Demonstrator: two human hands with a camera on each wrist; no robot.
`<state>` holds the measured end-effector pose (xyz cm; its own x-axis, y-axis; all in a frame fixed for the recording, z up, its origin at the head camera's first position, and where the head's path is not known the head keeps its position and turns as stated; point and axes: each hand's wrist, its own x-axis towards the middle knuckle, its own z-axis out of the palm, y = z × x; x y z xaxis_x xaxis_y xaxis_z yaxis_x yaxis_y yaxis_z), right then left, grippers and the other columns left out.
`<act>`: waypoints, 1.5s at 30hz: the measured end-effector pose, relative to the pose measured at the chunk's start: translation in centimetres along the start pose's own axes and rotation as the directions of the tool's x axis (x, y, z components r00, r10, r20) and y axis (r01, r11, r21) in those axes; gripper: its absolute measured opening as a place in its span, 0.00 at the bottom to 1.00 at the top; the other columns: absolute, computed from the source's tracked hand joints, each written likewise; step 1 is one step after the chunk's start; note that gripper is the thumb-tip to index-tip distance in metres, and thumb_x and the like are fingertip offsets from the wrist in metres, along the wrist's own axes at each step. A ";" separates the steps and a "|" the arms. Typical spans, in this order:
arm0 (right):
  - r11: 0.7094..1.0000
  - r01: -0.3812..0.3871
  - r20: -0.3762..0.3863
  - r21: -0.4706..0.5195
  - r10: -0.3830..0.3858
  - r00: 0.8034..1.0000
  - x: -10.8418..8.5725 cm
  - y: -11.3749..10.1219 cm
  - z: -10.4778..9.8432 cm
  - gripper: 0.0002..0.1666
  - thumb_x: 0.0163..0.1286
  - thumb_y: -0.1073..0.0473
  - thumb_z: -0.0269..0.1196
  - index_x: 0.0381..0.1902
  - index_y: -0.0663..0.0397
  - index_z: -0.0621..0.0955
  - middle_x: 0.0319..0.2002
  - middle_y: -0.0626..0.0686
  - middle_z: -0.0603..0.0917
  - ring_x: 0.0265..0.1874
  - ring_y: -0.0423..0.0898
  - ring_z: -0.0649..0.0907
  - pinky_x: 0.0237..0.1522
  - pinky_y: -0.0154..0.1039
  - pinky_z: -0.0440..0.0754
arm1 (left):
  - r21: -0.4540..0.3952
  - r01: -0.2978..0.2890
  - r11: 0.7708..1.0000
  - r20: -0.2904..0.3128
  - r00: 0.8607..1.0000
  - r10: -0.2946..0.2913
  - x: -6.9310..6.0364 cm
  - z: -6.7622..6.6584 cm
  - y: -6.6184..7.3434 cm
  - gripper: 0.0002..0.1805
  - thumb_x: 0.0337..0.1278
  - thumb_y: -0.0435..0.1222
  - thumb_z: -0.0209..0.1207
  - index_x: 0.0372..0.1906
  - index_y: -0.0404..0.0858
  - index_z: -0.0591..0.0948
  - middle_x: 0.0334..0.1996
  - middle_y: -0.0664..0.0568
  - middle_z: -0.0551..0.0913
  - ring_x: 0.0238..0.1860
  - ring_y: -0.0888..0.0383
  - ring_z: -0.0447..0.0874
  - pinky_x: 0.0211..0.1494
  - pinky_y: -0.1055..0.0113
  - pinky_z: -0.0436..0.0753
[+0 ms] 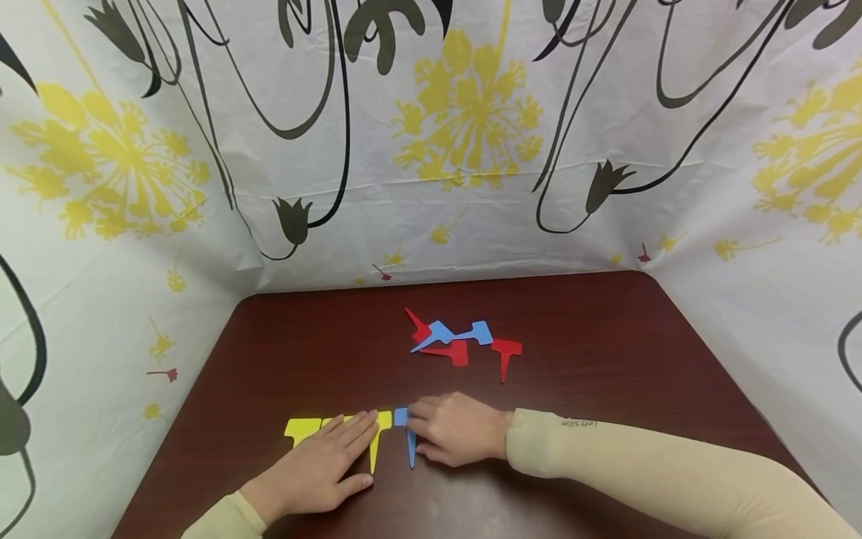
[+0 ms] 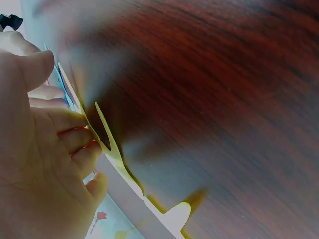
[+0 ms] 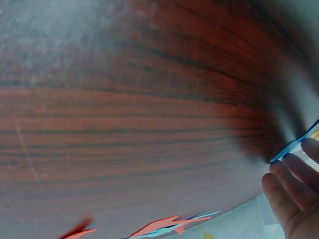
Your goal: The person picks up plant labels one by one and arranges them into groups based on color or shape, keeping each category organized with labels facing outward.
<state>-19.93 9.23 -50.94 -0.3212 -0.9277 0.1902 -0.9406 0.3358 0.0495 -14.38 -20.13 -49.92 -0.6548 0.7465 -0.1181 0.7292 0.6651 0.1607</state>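
A dark reddish-brown table (image 1: 310, 344), enclosed at the back and both sides by white patterned cloth (image 1: 377, 239), bears several flat T-shaped pieces. Near the person, a row of yellow pieces (image 1: 303, 427) lies with heads end to end; the left hand (image 1: 326, 463) rests over its middle, fingers straight and close together, thumb spread apart, hiding part of the row. Just right of the last yellow piece lies a blue piece (image 1: 411, 445), its narrow stem pointing toward the person. The right hand (image 1: 461, 428) touches this blue piece's right side with its fingertips, fingers slightly bent and the thumb lower down, apart from them; the piece lies on the table. Farther back, a loose cluster holds two blue tags (image 1: 481, 332) and three red tags (image 1: 506, 347), some overlapping, their stems pointing various ways. Pale yellow sleeves (image 1: 626, 453) cover both arms.
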 end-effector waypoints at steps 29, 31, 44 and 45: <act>1.000 0.023 -0.030 -0.019 -0.023 0.999 0.1 0.3 0.3 0.21 0.69 0.51 0.63 0.57 0.51 0.82 0.53 0.48 0.83 0.49 0.39 0.81 0.48 0.32 0.83 | 0.012 -0.005 1.000 -0.026 1.000 0.006 -0.1 0.4 -0.5 0.38 0.77 0.58 0.43 0.79 0.40 0.60 0.79 0.47 0.55 0.77 0.50 0.55 0.75 0.42 0.56; 0.999 0.010 -0.077 -0.031 -0.013 0.997 0.2 0.5 0.3 0.20 0.68 0.51 0.64 0.55 0.50 0.83 0.51 0.47 0.84 0.47 0.38 0.82 0.46 0.32 0.83 | 0.010 -0.006 1.000 -0.023 1.000 0.006 -0.1 0.3 -0.4 0.38 0.77 0.58 0.42 0.79 0.40 0.59 0.79 0.47 0.55 0.78 0.50 0.54 0.74 0.40 0.55; 0.973 -0.177 -0.203 -0.150 0.145 0.968 2.3 4.8 0.2 0.13 0.62 0.53 0.67 0.44 0.49 0.86 0.37 0.48 0.84 0.33 0.42 0.84 0.36 0.36 0.85 | 0.003 -0.064 0.998 -0.047 0.997 0.064 1.5 -0.5 0.8 0.39 0.76 0.58 0.43 0.80 0.39 0.58 0.79 0.47 0.54 0.78 0.50 0.51 0.75 0.40 0.55; 0.967 -0.193 -0.203 -0.166 0.158 0.966 2.5 5.2 0.5 0.12 0.64 0.54 0.65 0.44 0.49 0.86 0.37 0.49 0.84 0.33 0.42 0.84 0.35 0.37 0.85 | 0.007 -0.072 0.997 -0.048 0.996 0.072 1.7 -0.5 1.0 0.39 0.76 0.58 0.43 0.80 0.38 0.58 0.79 0.47 0.54 0.78 0.50 0.51 0.75 0.40 0.55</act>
<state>-25.67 8.59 -50.68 -0.4366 -0.8104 0.3906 -0.8294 0.5308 0.1743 -14.90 -18.21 -49.50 -0.6095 0.7906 -0.0590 0.7757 0.6101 0.1617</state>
